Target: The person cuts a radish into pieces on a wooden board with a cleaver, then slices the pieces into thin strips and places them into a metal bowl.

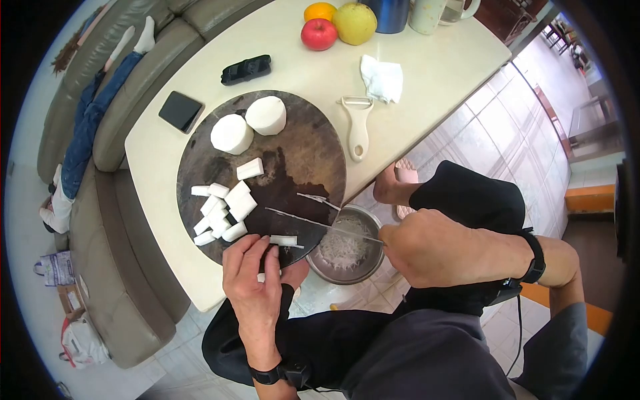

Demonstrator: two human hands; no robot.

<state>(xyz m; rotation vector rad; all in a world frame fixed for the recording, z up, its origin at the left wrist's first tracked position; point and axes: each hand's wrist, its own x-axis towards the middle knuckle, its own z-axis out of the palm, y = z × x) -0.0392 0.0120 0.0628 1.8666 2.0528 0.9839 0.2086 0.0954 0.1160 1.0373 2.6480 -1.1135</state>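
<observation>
My right hand [430, 247] is closed around the handle of a knife. The thin knife blade [320, 223] shows nearly edge-on, reaching left over the round dark cutting board [300, 133]. With bent fingertips, my left hand [257, 270] holds a small piece of white radish [284, 240] at the board's near edge. Left of that, several white radish sticks and chunks [217, 213] lie in a pile. Two thick radish rounds [232, 134] stand at the far side. Thin strips [319, 199] lie near the right edge. Below it, a metal bowl [343, 277] holds white shreds.
On the table [193, 260] are a white peeler [359, 130], a white cloth [382, 79], a phone [181, 111], a black object [246, 69], a red apple [319, 34] and other fruit. A person in jeans [93, 120] lies on the grey sofa [110, 267] at left.
</observation>
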